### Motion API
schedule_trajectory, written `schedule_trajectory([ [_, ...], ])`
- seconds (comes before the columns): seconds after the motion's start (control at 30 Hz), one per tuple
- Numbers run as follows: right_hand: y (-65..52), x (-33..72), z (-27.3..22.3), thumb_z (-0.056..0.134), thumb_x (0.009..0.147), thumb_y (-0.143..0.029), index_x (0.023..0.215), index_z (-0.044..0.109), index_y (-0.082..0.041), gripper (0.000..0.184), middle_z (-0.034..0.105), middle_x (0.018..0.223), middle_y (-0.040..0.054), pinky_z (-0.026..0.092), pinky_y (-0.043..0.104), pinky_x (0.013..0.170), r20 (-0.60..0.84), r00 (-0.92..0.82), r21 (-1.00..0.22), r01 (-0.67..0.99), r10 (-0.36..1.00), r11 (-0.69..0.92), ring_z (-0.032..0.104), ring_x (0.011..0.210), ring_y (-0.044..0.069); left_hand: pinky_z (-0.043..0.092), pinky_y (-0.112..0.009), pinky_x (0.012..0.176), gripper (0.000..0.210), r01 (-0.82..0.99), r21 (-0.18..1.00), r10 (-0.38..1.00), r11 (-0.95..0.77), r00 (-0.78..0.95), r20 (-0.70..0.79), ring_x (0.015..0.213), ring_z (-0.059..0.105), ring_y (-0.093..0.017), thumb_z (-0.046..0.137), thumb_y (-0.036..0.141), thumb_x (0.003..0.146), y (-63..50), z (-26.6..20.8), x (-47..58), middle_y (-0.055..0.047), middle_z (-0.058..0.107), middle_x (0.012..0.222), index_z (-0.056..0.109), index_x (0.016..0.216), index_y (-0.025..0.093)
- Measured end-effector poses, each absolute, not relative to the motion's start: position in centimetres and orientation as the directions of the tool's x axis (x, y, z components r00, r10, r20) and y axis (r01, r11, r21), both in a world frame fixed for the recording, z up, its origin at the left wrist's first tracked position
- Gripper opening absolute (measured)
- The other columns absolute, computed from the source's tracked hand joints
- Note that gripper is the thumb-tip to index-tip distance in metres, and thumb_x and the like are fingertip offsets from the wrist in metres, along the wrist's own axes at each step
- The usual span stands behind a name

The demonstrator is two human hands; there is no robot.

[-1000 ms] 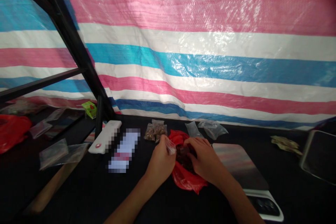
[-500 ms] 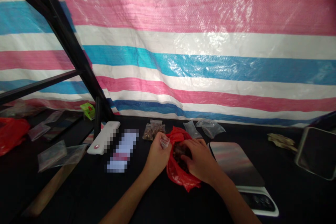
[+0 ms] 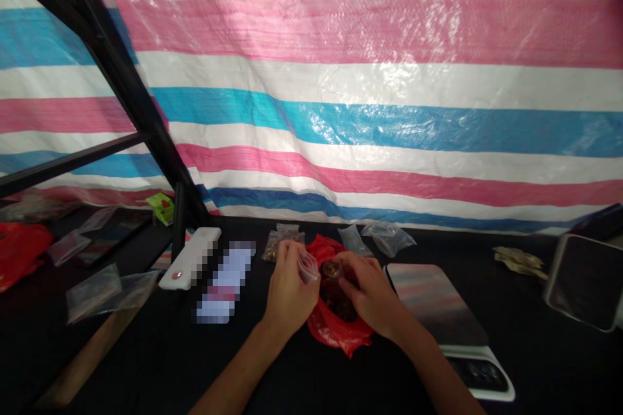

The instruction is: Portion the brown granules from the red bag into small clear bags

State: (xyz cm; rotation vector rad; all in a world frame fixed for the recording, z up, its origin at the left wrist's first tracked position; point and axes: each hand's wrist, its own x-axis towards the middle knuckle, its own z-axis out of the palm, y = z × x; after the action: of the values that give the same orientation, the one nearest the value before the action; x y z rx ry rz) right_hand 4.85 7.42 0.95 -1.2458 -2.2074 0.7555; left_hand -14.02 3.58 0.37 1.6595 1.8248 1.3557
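My left hand is closed on a small clear zip bag, its mouth facing right. Between the thumb and fingers of my right hand is a small round clear cup with brownish bits in it; its exact kind is hard to make out. Both hands are over an open red plastic bag that holds a dark brown loose material. Filled small zip bags lie just behind my left hand.
Flat clear bags lie behind the red bag. A scale stands on the right, beyond it a crumpled tan piece and a dark-screened device. On the left are a white device, a blurred phone and a black frame post.
My right hand has lifted the small cup with brown bits out of the material and toward the zip bag. In my left hand the bag's mouth now shows wider.
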Motion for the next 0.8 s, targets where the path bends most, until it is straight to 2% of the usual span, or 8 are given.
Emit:
schedule_trajectory([
  [0.17, 7.51, 5.03, 1.77, 0.052, 0.100, -0.022, 0.127, 0.062, -0.027, 0.030, 0.070, 0.123, 0.0064, 0.046, 0.044, 0.103, 0.303, -0.480, -0.731, 0.438, 0.823, 0.524, 0.062, 0.116, 0.026, 0.041, -0.034, 0.078, 0.015, 0.734, 0.661, 0.934, -0.154, -0.110, 0.339, 0.089, 0.056, -0.023, 0.051, 0.009, 0.087, 3.59, 0.33, -14.37, -0.004, 0.060, 0.089, 0.050, 0.082, 0.023],
  [0.3, 7.15, 4.62, 1.94, 0.051, 0.105, -0.027, 0.132, 0.062, -0.028, 0.029, 0.067, 0.132, 0.0079, 0.046, 0.043, 0.109, 0.368, -0.565, -0.670, 0.389, 0.738, 0.632, 0.060, 0.124, 0.024, 0.038, -0.035, 0.076, 0.017, 0.789, 0.584, 0.955, -0.189, 0.009, 0.297, 0.088, 0.057, -0.024, 0.053, 0.006, 0.081, 3.70, -0.15, -14.30, -0.005, 0.063, 0.091, 0.050, 0.086, 0.022],
  [0.43, 6.87, 4.31, 1.78, 0.051, 0.104, -0.022, 0.137, 0.060, -0.030, 0.035, 0.066, 0.137, 0.0083, 0.047, 0.045, 0.112, 0.447, -0.570, -0.574, 0.409, 0.690, 0.710, 0.060, 0.129, 0.025, 0.039, -0.034, 0.076, 0.017, 0.762, 0.621, 0.958, -0.184, -0.001, 0.286, 0.087, 0.057, -0.023, 0.055, 0.008, 0.081, 3.65, -0.23, -14.05, -0.004, 0.063, 0.092, 0.049, 0.088, 0.022],
  [0.63, 7.07, 4.41, 1.79, 0.051, 0.103, -0.018, 0.136, 0.062, -0.029, 0.036, 0.070, 0.131, 0.0076, 0.053, 0.045, 0.106, 0.574, -0.506, -0.481, 0.428, 0.644, 0.765, 0.065, 0.124, 0.025, 0.040, -0.031, 0.075, 0.013, 0.693, 0.694, 0.955, -0.195, -0.027, 0.295, 0.087, 0.058, -0.021, 0.057, 0.015, 0.086, 3.74, -0.35, -13.99, -0.002, 0.059, 0.087, 0.048, 0.085, 0.023],
  [0.8, 7.03, 4.39, 1.71, 0.052, 0.103, -0.014, 0.139, 0.059, -0.031, 0.041, 0.071, 0.132, 0.0055, 0.052, 0.044, 0.106, 0.631, -0.514, -0.408, 0.417, 0.581, 0.812, 0.066, 0.123, 0.023, 0.043, -0.032, 0.078, 0.007, 0.649, 0.729, 0.945, -0.218, -0.045, 0.323, 0.089, 0.058, -0.021, 0.059, 0.021, 0.090, 3.52, 0.01, -13.73, -0.003, 0.059, 0.090, 0.052, 0.088, 0.022],
])
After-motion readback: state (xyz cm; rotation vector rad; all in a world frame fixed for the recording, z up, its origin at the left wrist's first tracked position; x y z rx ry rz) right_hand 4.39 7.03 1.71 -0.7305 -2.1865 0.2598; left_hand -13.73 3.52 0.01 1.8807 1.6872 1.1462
